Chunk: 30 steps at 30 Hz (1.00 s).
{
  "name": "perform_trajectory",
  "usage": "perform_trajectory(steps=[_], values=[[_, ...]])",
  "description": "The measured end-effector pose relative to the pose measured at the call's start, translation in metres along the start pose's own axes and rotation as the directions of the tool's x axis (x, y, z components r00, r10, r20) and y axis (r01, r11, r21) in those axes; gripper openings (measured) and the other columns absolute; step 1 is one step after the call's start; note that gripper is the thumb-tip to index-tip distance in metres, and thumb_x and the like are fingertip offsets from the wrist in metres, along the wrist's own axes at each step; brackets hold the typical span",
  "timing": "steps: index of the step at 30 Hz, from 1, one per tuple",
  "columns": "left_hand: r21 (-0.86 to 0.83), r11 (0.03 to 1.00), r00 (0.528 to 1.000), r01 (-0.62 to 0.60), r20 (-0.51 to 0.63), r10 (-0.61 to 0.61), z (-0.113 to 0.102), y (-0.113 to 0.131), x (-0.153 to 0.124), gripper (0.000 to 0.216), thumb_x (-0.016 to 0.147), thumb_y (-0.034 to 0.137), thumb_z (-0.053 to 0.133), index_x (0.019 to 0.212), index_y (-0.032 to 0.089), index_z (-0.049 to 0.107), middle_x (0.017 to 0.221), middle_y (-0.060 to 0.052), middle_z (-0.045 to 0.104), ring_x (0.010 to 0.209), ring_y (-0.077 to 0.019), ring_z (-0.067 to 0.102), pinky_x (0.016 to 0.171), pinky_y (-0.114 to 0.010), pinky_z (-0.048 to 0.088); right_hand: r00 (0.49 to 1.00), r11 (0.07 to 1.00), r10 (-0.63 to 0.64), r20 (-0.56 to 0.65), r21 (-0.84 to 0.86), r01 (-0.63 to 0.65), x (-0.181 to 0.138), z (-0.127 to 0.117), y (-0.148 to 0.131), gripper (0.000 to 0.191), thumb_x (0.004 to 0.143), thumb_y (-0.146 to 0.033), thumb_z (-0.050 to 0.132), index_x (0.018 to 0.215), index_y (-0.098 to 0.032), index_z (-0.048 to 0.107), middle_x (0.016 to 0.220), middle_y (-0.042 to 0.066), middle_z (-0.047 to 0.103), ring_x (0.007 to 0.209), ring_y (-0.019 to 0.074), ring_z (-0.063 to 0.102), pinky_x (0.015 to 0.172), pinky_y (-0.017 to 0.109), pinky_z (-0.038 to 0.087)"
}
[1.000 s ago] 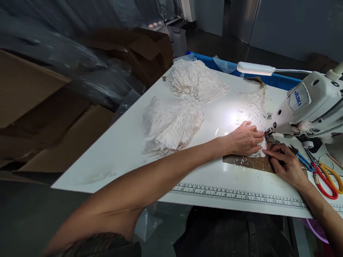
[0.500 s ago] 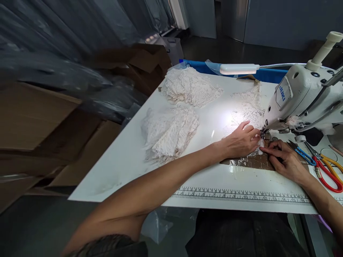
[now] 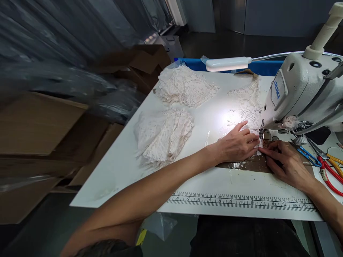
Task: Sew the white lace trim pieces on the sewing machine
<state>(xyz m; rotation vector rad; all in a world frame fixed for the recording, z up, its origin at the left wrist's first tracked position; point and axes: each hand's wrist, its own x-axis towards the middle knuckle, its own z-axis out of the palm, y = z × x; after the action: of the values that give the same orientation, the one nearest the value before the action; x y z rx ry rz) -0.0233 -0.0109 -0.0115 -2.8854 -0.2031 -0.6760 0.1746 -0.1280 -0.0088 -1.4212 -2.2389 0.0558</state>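
A piece of white lace lies under the needle end of the sewing machine and stretches away behind it. My left hand rests on this lace just left of the presser foot, thumb apart and fingers reaching toward the foot. Close in front of the foot, my right hand has its fingertips pinched at the near end of the lace, mostly hidden by the fingers. Both hands are over a brown taped patch on the white table.
Two piles of white lace, a far pile and a near pile, lie left of the machine. Blue thread snips and red-and-yellow-handled scissors lie at right. A lamp is behind; cardboard boxes stand left.
The view has shifted slightly, and the machine looks nearer. Less lace shows between my hands in front of the presser foot. Both hands remain close to the foot.
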Motion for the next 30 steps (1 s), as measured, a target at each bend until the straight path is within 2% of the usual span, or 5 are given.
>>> perform_trajectory(steps=[13,17,20,24,30], values=[[0.042,0.989,0.985,0.144,0.085,-0.147,0.006,0.000,0.009,0.035,0.101,0.032,0.037,0.104,0.013,0.066,0.105,-0.007,0.067,0.082,-0.0177,0.057,0.088,-0.038,0.043,0.996,0.968,0.088,0.017,-0.238,-0.082,0.006,0.009,0.005,0.038,0.095,-0.028,0.041,0.121,-0.020,0.067,0.095,0.012,0.058,0.066,0.0154,0.058,0.051,0.026,0.047],[0.077,0.978,0.975,0.194,0.097,-0.201,0.007,0.007,0.012,0.037,0.101,0.031,0.035,0.104,0.010,0.065,0.102,-0.010,0.066,0.085,-0.0192,0.057,0.082,-0.037,0.042,0.990,0.986,0.139,-0.013,-0.093,-0.140,0.004,0.006,0.008,0.041,0.097,-0.032,0.037,0.125,-0.020,0.064,0.098,0.013,0.059,0.077,0.0194,0.062,0.063,0.030,0.051],[0.084,0.973,0.973,0.213,0.069,-0.219,0.004,0.007,0.012,0.035,0.101,0.030,0.036,0.105,0.009,0.063,0.104,-0.012,0.065,0.089,-0.0208,0.057,0.082,-0.038,0.042,0.958,0.957,0.282,-0.041,0.075,-0.279,-0.001,0.001,0.011,0.040,0.095,-0.035,0.041,0.127,-0.019,0.060,0.103,0.011,0.061,0.085,0.0199,0.063,0.074,0.033,0.052],[-0.043,0.994,0.995,0.100,-0.010,-0.101,-0.002,-0.003,0.007,0.025,0.098,0.026,0.042,0.101,0.011,0.062,0.104,-0.012,0.066,0.089,-0.0195,0.058,0.078,-0.035,0.045,0.923,0.913,0.384,0.011,0.144,-0.381,-0.003,-0.010,0.015,0.033,0.091,-0.033,0.043,0.110,-0.015,0.064,0.090,0.010,0.064,0.078,0.0201,0.063,0.067,0.032,0.050],[-0.267,0.964,1.000,0.004,0.008,-0.002,0.002,-0.011,0.003,0.020,0.098,0.022,0.046,0.092,0.015,0.064,0.097,-0.008,0.070,0.083,-0.0150,0.063,0.076,-0.032,0.050,0.920,0.910,0.348,0.180,0.171,-0.377,0.013,-0.024,0.016,0.027,0.089,-0.030,0.044,0.102,-0.015,0.061,0.084,0.008,0.068,0.067,0.0175,0.062,0.058,0.028,0.048]])
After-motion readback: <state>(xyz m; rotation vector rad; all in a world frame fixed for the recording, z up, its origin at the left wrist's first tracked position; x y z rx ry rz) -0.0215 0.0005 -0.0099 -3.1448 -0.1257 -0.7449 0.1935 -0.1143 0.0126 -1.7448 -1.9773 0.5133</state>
